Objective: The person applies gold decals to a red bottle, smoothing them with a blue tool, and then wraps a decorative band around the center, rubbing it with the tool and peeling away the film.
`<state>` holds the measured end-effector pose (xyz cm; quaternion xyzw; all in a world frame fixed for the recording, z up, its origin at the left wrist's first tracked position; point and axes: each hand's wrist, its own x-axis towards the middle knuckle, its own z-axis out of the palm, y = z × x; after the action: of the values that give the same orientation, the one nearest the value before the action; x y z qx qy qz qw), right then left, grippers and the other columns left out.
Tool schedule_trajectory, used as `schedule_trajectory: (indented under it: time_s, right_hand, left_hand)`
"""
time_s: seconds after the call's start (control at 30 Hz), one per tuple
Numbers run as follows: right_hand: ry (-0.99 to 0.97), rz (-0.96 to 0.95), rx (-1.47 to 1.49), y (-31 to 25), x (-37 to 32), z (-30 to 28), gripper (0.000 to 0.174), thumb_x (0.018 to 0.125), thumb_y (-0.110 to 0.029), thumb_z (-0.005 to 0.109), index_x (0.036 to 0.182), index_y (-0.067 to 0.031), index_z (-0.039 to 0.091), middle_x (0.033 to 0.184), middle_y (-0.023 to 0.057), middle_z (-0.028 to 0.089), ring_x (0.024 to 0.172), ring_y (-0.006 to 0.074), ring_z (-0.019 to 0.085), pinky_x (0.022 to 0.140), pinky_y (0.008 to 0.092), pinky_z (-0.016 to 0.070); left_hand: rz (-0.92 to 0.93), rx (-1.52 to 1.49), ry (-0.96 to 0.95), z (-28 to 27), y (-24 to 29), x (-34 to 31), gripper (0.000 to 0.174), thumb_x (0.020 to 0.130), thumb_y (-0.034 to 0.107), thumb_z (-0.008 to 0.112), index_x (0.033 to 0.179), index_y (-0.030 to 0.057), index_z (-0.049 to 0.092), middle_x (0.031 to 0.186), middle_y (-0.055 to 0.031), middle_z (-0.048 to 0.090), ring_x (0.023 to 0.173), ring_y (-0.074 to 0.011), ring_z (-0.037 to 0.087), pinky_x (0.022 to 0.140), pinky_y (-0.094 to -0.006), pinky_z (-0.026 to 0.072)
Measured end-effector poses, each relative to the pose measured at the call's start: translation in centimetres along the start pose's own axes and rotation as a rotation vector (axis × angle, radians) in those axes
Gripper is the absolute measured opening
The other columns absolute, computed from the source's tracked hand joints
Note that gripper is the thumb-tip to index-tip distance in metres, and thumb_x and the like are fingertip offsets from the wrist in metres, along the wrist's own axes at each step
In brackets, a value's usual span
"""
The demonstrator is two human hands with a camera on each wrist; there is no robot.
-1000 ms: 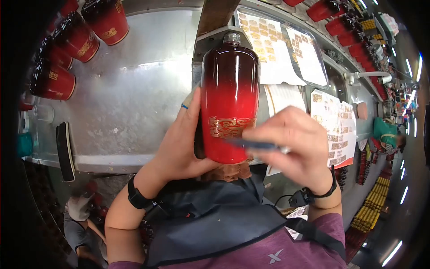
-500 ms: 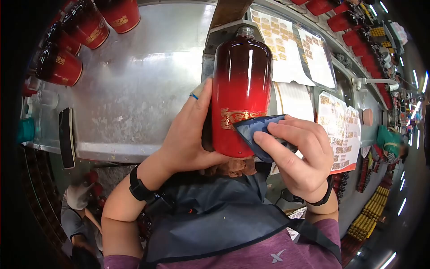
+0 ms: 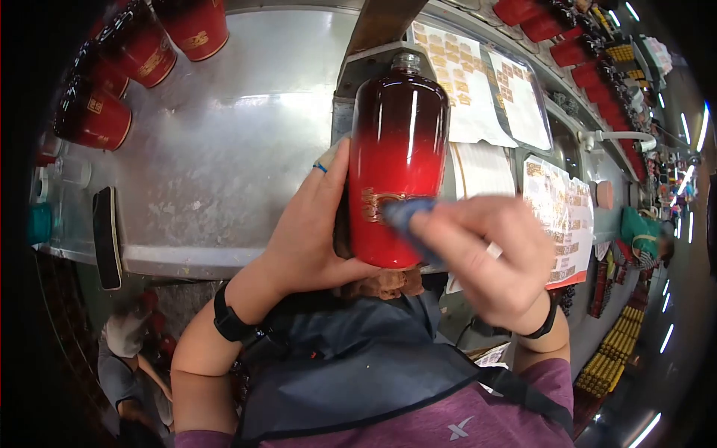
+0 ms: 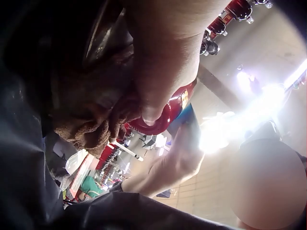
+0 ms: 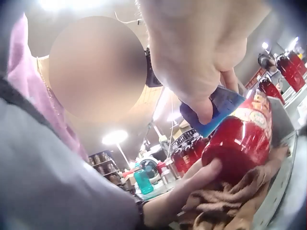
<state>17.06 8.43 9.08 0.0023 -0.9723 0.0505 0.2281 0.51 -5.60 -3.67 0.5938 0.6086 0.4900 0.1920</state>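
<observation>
A glossy glass bottle [image 3: 399, 142], dark at the neck and fading to bright red at the base, lies with its neck pointing away from me. My left hand [image 3: 306, 231] holds it, fingers along its left side and thumb at the base. A gold ornamental decal [image 3: 371, 203] sits low on the bottle, partly covered by my right hand's work. My right hand [image 3: 504, 257], blurred, pinches a flat blue scraper [image 5: 221, 106] between thumb and fingers, its edge at the decal. Crumpled brown cloth [image 5: 225, 199] lies under the base.
Similar red bottles [image 3: 93, 112] stand at the metal table's [image 3: 224, 149] far left. A phone-like black slab [image 3: 107, 239] lies at its left edge. Decal sheets [image 3: 455, 82] and more printed paper [image 3: 556, 216] lie to the right. Another person [image 3: 123, 358] is at lower left.
The scraper, lifted to show its flat face half a second ago, is lower and blurred over the decal again. My left hand keeps its hold on the bottle.
</observation>
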Motion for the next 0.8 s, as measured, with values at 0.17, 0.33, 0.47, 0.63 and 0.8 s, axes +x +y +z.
schedule_trajectory:
  time_s: [0.17, 0.33, 0.47, 0.63, 0.8]
  right_hand:
    - [-0.014, 0.604, 0.481, 1.3, -2.0, 0.5, 0.028, 0.078, -0.007, 0.077, 0.103, -0.0002, 0.070, 0.085, 0.0087, 0.066, 0.074, 0.0177, 0.064, 0.067, 0.0285, 0.0525]
    - [0.099, 0.663, 0.471, 1.5, -2.9, -0.5, 0.029, 0.080, -0.009, 0.079, 0.105, 0.0007, 0.068, 0.084, 0.0065, 0.066, 0.073, 0.0136, 0.062, 0.065, 0.0260, 0.0482]
    - [0.097, 0.856, 0.826, 1.8, -3.3, 1.3, 0.024, 0.083, -0.007, 0.077, 0.104, 0.0012, 0.069, 0.085, 0.0056, 0.066, 0.078, 0.0111, 0.063, 0.069, 0.0254, 0.0501]
    - [0.321, 1.079, 0.728, 5.0, -10.1, -0.2, 0.026, 0.086, -0.007, 0.075, 0.110, -0.0002, 0.068, 0.093, 0.0019, 0.067, 0.082, 0.0051, 0.061, 0.071, 0.0207, 0.0502]
    - [0.567, 1.209, 0.756, 6.2, -16.4, -3.8, 0.030, 0.094, -0.009, 0.067, 0.124, -0.0052, 0.065, 0.090, -0.0046, 0.063, 0.079, 0.0024, 0.056, 0.071, 0.0179, 0.0458]
  left_hand:
    - [-0.003, -0.011, -0.021, -0.3, -0.1, 0.2, 0.118, 0.065, 0.031, 0.086, 0.153, -0.0052, 0.017, 0.148, -0.0249, 0.040, 0.130, -0.0458, 0.044, 0.114, -0.0495, 0.0305]
    - [0.083, -0.004, -0.099, -0.4, -0.1, 1.5, 0.101, 0.069, 0.030, 0.080, 0.150, -0.0016, 0.028, 0.143, -0.0204, 0.047, 0.133, -0.0371, 0.044, 0.121, -0.0560, 0.0115]
    - [0.133, 0.078, -0.184, -0.2, -0.1, 1.7, 0.098, 0.069, 0.031, 0.079, 0.149, 0.0001, 0.030, 0.141, -0.0191, 0.049, 0.133, -0.0339, 0.045, 0.122, -0.0581, 0.0056]
    - [-0.099, 0.105, 0.036, 1.2, 0.8, -0.3, 0.119, 0.064, 0.030, 0.088, 0.153, -0.0052, 0.017, 0.136, -0.0262, 0.050, 0.127, -0.0407, 0.049, 0.114, -0.0484, 0.0299]
    - [0.008, 0.267, 0.108, 1.1, 2.2, -2.0, 0.102, 0.069, 0.020, 0.082, 0.152, -0.0030, 0.026, 0.147, -0.0247, 0.041, 0.135, -0.0396, 0.041, 0.112, -0.0457, 0.0334]
